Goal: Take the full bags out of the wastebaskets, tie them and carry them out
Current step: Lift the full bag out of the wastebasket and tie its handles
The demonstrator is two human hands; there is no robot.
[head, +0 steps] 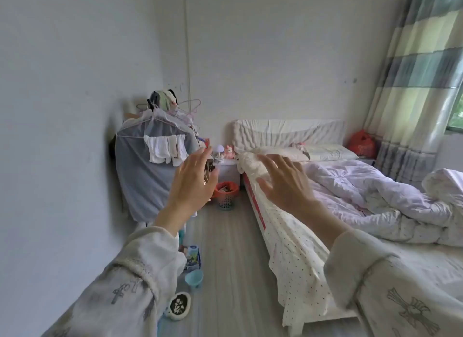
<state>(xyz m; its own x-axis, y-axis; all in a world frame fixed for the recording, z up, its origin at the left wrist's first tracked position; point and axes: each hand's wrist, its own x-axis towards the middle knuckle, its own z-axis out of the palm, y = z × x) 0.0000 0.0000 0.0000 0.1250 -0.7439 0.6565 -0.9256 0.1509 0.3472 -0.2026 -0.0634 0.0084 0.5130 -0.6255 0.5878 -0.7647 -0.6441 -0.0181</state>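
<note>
A small teal wastebasket (226, 203) stands on the floor at the far end of the room, between the clothes rack and the bed. It is lined with a red-orange bag (224, 186) filled with rubbish. My left hand (194, 183) and my right hand (284, 182) are both raised in front of me, fingers spread, holding nothing. Both are well short of the wastebasket, which shows between them.
A bed (350, 211) with a rumpled quilt fills the right side. A clothes rack (155, 161) with hanging garments stands at the left wall. Small bowls and a box (193, 259) lie on the floor at the left. A narrow strip of wooden floor (230, 249) leads to the basket.
</note>
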